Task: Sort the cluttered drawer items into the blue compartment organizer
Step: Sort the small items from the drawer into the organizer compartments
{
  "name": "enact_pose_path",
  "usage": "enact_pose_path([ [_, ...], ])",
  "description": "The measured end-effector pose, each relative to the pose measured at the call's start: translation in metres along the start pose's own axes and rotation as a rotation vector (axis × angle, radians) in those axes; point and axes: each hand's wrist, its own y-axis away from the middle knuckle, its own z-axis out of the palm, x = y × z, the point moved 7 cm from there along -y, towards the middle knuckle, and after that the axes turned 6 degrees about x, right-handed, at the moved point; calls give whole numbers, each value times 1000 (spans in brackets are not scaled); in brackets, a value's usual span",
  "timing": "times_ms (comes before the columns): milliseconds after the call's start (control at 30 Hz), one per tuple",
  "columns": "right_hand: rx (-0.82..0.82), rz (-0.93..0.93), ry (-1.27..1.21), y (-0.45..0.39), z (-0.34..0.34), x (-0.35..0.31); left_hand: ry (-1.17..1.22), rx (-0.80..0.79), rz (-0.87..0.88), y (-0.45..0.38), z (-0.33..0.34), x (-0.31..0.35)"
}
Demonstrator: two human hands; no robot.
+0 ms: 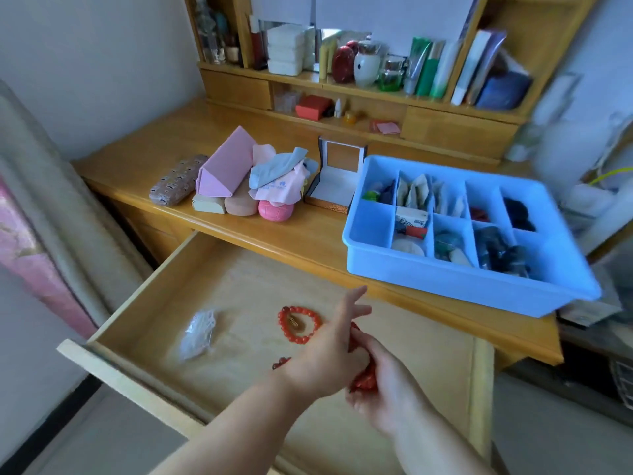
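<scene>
Desk: pink case (224, 166) | cloths (279, 176) | jewelry box (337, 180) beside organizer (445, 279)

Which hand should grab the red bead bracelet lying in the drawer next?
Probably the left hand. It hovers right beside the red bead bracelet with fingers loose, while the right hand is already curled around some red beads.
</scene>
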Motion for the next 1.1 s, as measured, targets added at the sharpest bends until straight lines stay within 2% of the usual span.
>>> enact_pose_path([
  [67,-5,-70,-7,13,-10,-9,-30,-69,12,3,10,6],
  [133,-4,-137,-50,23,-19,-21,-6,-56,37,7,12,12],
  [267,29,-176,-123,37,-33,-42,3,310,250,16,-9,43],
  [300,9,-178,-103,39,-32,-45,7,352,298,16,-10,52],
  [467,-212,-268,24,62,-8,-63,-211,391,441,-1,-9,93],
  [633,-251,-401,47,72,-12,-97,-225,340,507,-19,-7,118],
  [733,-149,-496,86,73,-18,-114,-177,253,512,-29,1,127],
  [833,6,-712,152,79,-24,-150,111,176,327,-48,-5,128],
  [900,83,-858,267,85,-23,-177,176,126,261,-62,-13,135],
  [1000,133,-1032,430,91,-15,-215,116,155,318,-86,-35,156],
  [1100,213,-1088,481,86,-20,-251,-177,253,341,-119,-56,163],
])
